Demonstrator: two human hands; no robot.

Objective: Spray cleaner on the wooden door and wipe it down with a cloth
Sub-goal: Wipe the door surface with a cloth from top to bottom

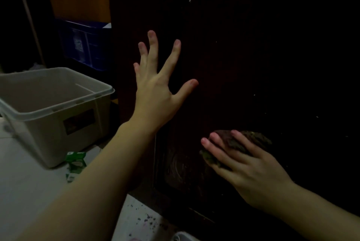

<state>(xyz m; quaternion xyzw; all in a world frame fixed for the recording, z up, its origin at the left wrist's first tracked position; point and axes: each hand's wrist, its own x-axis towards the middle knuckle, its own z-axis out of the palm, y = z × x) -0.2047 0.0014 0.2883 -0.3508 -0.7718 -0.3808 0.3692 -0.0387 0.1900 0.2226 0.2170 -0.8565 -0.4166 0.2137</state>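
Note:
A dark wooden door (253,65) fills the right half of the dim view, with wet swirl marks on its lower carved panel. My left hand (157,88) rests flat against the door near its left edge, fingers spread and holding nothing. Lower right, my right hand (247,164) presses a dark greenish-brown cloth (243,141) against the door, fingers laid over it. No spray bottle is visible.
A grey plastic tub (48,112) stands on the pale floor at the left. A green and white package (75,162) lies beside it. A blue crate (85,44) sits behind, under an orange panel. Dark specks dot the floor by the door's base.

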